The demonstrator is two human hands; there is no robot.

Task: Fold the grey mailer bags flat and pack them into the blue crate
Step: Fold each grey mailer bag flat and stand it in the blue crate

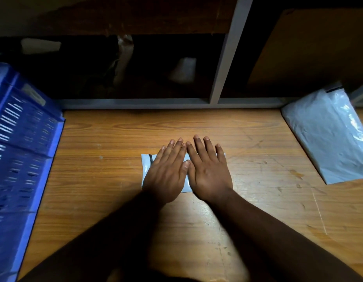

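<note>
Folded mailer bag (146,165) at frame centre on the wooden table (257,176), pressed flat under left hand (166,174) and right hand (209,176), palms down, fingers spread, nothing gripped. Blue crate (24,143) at left edge. Unfolded bags (327,135) stacked at right edge.

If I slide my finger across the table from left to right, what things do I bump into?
Blue crate → folded grey mailer bag with the left hand and then the right hand pressed flat on it → stack of unfolded grey mailer bags.
</note>
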